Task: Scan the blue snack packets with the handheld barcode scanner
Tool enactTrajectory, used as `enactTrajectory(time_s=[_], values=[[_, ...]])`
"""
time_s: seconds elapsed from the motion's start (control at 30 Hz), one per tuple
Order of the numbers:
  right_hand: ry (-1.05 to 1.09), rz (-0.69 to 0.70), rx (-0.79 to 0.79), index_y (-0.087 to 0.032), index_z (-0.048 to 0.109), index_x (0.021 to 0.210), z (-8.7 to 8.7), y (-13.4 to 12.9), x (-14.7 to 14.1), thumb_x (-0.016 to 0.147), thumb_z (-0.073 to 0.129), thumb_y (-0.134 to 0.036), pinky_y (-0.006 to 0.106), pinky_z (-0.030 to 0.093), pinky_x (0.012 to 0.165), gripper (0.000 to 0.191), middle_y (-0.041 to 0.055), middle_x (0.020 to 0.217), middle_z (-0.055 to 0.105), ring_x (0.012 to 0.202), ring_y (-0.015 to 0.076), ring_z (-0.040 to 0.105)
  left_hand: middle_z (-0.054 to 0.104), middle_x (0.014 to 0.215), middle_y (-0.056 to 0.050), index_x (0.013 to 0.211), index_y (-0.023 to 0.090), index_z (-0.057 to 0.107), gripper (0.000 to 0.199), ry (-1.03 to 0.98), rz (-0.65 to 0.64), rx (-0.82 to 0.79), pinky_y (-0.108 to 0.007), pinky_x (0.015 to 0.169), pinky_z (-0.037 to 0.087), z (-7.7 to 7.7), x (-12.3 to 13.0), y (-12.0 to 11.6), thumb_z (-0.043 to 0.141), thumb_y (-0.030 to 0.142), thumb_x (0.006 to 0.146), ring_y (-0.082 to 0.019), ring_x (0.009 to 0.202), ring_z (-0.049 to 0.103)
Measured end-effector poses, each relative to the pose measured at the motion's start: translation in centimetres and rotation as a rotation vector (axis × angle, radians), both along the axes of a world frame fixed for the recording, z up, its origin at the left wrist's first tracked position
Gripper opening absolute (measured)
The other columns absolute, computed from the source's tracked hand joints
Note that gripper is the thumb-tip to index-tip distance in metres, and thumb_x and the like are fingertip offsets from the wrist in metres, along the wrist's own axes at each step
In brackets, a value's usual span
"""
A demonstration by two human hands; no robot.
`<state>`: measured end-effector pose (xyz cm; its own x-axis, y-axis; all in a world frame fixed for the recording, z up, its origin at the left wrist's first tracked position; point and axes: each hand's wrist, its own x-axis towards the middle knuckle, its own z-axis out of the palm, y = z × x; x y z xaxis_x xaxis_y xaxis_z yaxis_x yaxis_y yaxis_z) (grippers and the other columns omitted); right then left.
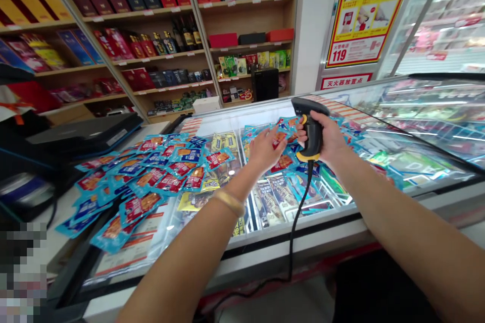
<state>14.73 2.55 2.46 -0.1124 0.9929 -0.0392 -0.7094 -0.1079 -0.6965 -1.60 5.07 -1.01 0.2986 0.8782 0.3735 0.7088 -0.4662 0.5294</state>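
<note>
My right hand [329, 136] is wrapped round the grip of a black and yellow barcode scanner [313, 133], held upright above the glass top. From the scanner's base a black cable [297, 217] hangs over the freezer's front edge. My left hand [265, 150] is open, fingers stretched out, over a heap of small blue and red snack packets [282, 162]; whether it touches them I cannot tell. Part of that heap is hidden behind both hands. To the left lies a larger spread of similar snack packets [162, 166].
Under the glass lid of the chest freezer [265, 247] are wrapped ice creams [275, 197]. A black flat device [87, 133] stands on the left counter [66, 242]. Shelves [151, 12] of boxes and bottles line the back wall. A second cable [409, 139] crosses the glass at right.
</note>
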Motion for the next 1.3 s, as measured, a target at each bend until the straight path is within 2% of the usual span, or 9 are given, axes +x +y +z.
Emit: enactTrajectory(time_s=[0.13, 0.4, 0.57, 0.73, 0.83, 0.97, 1.07, 1.17, 1.3], values=[[0.014, -0.017, -0.061, -0.016, 0.054, 0.079, -1.1, 0.0, 0.5, 0.088, 0.053, -0.033, 0.016, 0.043, 0.039, 0.019, 0.0012, 0.06, 0.053, 0.046, 0.0086, 0.047, 0.032, 0.157, -0.008, 0.146, 0.027, 0.038, 0.059, 0.309, 0.005, -0.032, -0.06, 0.113, 0.021, -1.4, 1.6, -0.7, 0.043, 0.051, 0.092, -0.037, 0.142, 0.028], [0.008, -0.003, -0.076, -0.015, 0.056, 0.079, -1.1, 0.0, -0.2, 0.089, 0.052, -0.032, 0.016, 0.043, 0.039, 0.019, 0.002, 0.06, 0.054, 0.046, 0.0083, 0.048, 0.028, 0.158, -0.008, 0.15, 0.029, 0.028, 0.061, 0.295, 0.042, -0.01, -0.061, 0.115, 0.017, -0.2, 0.4, -1.0, 0.039, 0.052, 0.094, -0.033, 0.146, 0.02], [0.003, 0.01, -0.079, -0.015, 0.056, 0.078, -0.8, -0.4, -1.0, 0.087, 0.053, -0.031, 0.016, 0.044, 0.04, 0.018, 0.0021, 0.061, 0.054, 0.046, 0.0084, 0.048, 0.036, 0.153, -0.014, 0.149, 0.02, 0.031, 0.061, 0.329, 0.193, 0.029, -0.055, 0.116, 0.019, 1.1, -5.3, -1.0, 0.044, 0.041, 0.093, -0.028, 0.143, 0.029], [-0.019, 0.132, -0.086, -0.015, 0.055, 0.077, 0.7, -0.2, -5.1, 0.089, 0.051, -0.03, 0.016, 0.042, 0.039, 0.02, 0.0025, 0.06, 0.054, 0.047, 0.0089, 0.048, 0.044, 0.147, -0.017, 0.149, 0.018, 0.03, 0.07, 0.525, 0.347, -0.07, -0.061, 0.114, 0.018, 0.6, -12.3, -0.9, 0.053, 0.038, 0.086, -0.035, 0.141, 0.032], [-0.024, 0.236, -0.091, -0.015, 0.055, 0.077, 1.0, 0.0, -8.2, 0.089, 0.051, -0.03, 0.016, 0.042, 0.039, 0.02, 0.002, 0.059, 0.054, 0.046, 0.0089, 0.047, 0.051, 0.141, -0.017, 0.147, 0.017, 0.035, 0.066, 0.607, 0.328, -0.135, -0.06, 0.114, 0.017, 0.0, -14.3, -1.1, 0.05, 0.041, 0.087, -0.036, 0.137, 0.039], [-0.037, 0.323, -0.097, -0.014, 0.057, 0.078, -0.1, -0.1, -10.6, 0.089, 0.053, -0.029, 0.017, 0.043, 0.039, 0.019, 0.002, 0.06, 0.055, 0.047, 0.0092, 0.048, 0.06, 0.132, -0.016, 0.137, 0.017, 0.048, 0.054, 0.576, 0.287, -0.039, -0.052, 0.113, 0.026, -0.5, -14.9, -1.3, 0.05, 0.039, 0.088, -0.031, 0.123, 0.054], [-0.058, 0.342, -0.103, -0.014, 0.057, 0.078, -1.2, -0.6, -10.6, 0.089, 0.053, -0.029, 0.017, 0.042, 0.039, 0.019, 0.0023, 0.061, 0.055, 0.047, 0.0094, 0.047, 0.067, 0.119, -0.013, 0.127, 0.019, 0.057, 0.048, 0.358, 0.296, 0.035, -0.044, 0.106, 0.038, -0.6, -15.0, -1.1, 0.055, 0.04, 0.084, -0.03, 0.115, 0.059], [-0.067, 0.343, -0.102, -0.015, 0.057, 0.077, -1.7, -1.1, -9.8, 0.087, 0.055, -0.03, 0.017, 0.041, 0.039, 0.018, 0.0025, 0.063, 0.055, 0.049, 0.0096, 0.047, 0.068, 0.112, -0.011, 0.118, 0.02, 0.061, 0.043, -0.183, 0.303, 0.059, -0.042, 0.102, 0.043, -0.3, -14.7, -0.9, 0.051, 0.046, 0.086, -0.028, 0.111, 0.06], [-0.089, 0.351, -0.083, -0.016, 0.057, 0.077, -1.9, -1.4, -9.5, 0.083, 0.059, -0.031, 0.018, 0.041, 0.04, 0.016, 0.0024, 0.064, 0.055, 0.05, 0.01, 0.048, 0.071, 0.1, -0.009, 0.108, 0.019, 0.06, 0.044, -1.029, 0.164, -0.334, -0.047, 0.091, 0.052, 0.6, -13.5, -1.4, 0.039, 0.053, 0.09, -0.023, 0.094, 0.068]])
